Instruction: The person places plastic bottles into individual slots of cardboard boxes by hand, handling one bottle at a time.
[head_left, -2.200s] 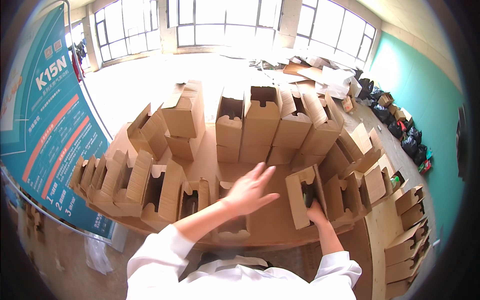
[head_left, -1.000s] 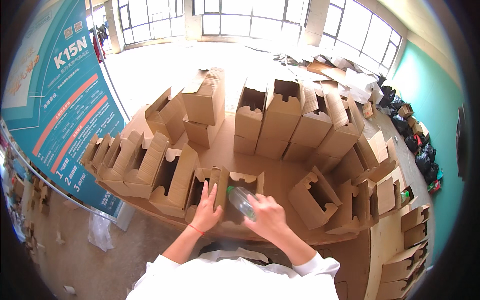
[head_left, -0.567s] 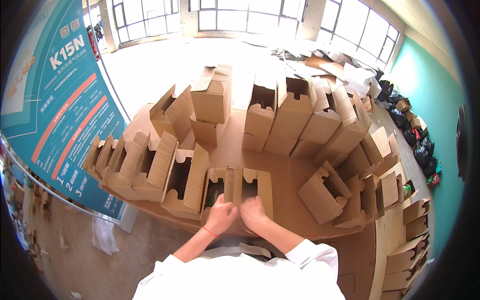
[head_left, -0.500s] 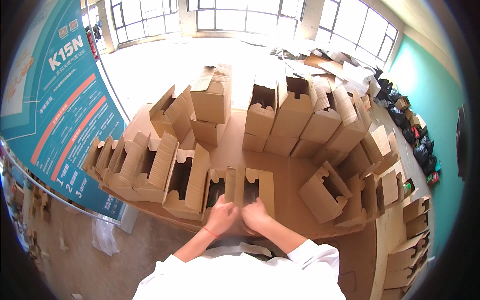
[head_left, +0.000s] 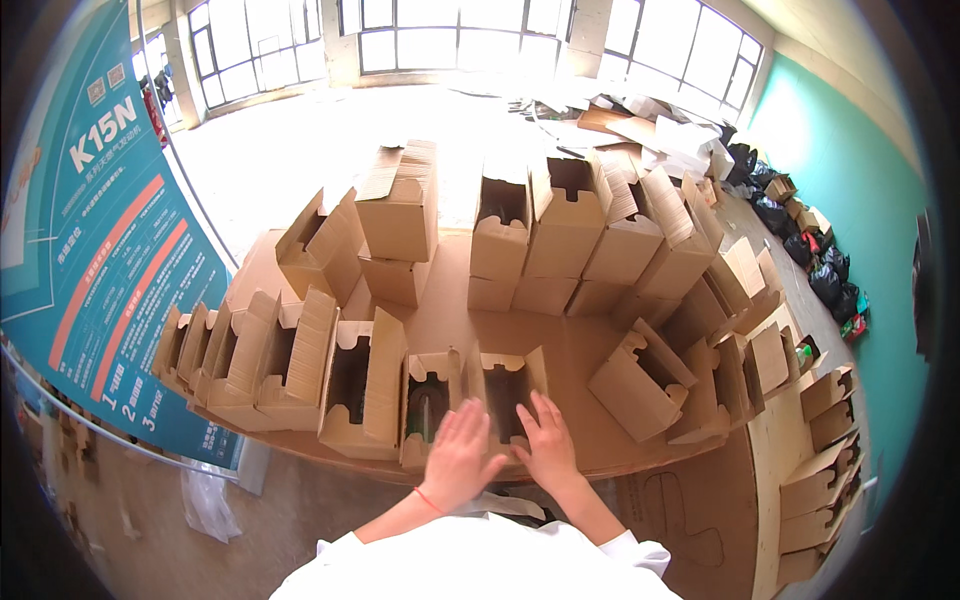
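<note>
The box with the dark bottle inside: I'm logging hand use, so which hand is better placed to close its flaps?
Probably the left hand. It lies flat at the front of the box holding the bottle, while the right hand rests on the neighbouring open box.

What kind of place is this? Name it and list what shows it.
Probably a packing workshop or small warehouse room. Many open cardboard cartons stand crowded on a cardboard-covered table, flattened cardboard is piled on the floor by big windows, and both hands rest at two cartons at the near edge.
</note>
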